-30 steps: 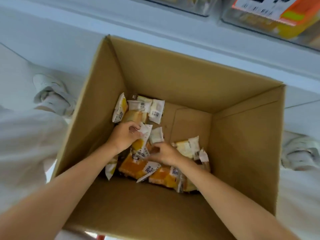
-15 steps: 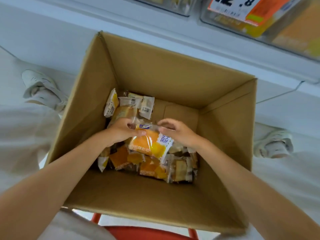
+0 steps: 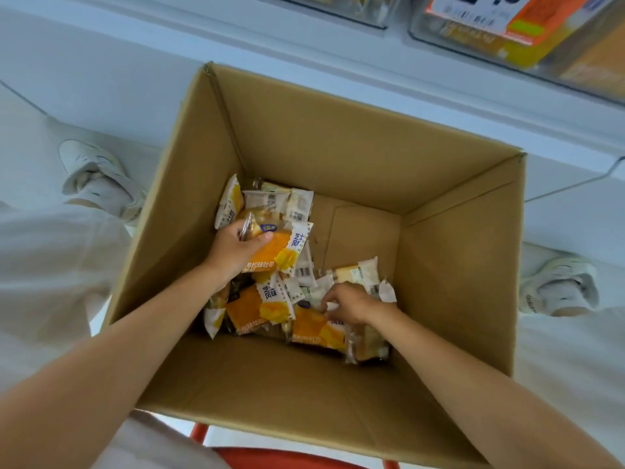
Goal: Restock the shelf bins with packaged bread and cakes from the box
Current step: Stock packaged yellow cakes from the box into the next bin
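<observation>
Down inside the cardboard box (image 3: 338,157), left hand (image 3: 233,248) gripping a glossy orange-and-white bread packet (image 3: 280,252), right hand (image 3: 351,304) pinching a white wrapper (image 3: 333,306)

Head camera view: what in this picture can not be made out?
All in the head view.
White and orange price tag: digits cut off by the top edge.
Clear plastic shelf bins: contents blurred.
Left hand: covers how many orange bread packets it holds.
Right hand: fingertips buried among loose packets in the brown cardboard box; grip unclear.
</observation>
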A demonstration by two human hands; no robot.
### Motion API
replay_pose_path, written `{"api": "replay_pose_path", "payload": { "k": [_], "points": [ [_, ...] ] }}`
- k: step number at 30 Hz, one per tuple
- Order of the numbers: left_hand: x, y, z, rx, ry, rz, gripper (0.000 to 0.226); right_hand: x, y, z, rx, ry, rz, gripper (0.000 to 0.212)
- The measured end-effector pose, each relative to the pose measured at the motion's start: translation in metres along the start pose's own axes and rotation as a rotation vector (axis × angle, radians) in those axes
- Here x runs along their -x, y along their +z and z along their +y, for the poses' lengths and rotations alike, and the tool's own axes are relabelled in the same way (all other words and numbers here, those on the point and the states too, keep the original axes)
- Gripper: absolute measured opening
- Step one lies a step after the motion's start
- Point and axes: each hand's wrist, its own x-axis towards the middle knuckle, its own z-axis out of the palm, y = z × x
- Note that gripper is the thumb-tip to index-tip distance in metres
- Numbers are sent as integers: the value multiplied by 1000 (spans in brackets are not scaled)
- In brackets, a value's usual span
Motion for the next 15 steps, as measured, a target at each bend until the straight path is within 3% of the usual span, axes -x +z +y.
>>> {"api": "replay_pose_path", "payload": {
  "k": [3, 6, 11, 15],
  "points": [
    [1, -3, 8, 12, 20, 24, 30, 25, -35, 0, -137, -76, 33, 15],
    [4, -4, 20, 50, 12, 5, 46, 53, -77, -3, -191, -202, 203, 10],
    [16, 4, 47, 38, 27, -23, 33, 92, -132, -32, -324, -389, 376, 15],
    [36, 14, 91, 190, -38, -256, 84, 100, -149, -57, -359, -326, 624, 23]
  ]
}}
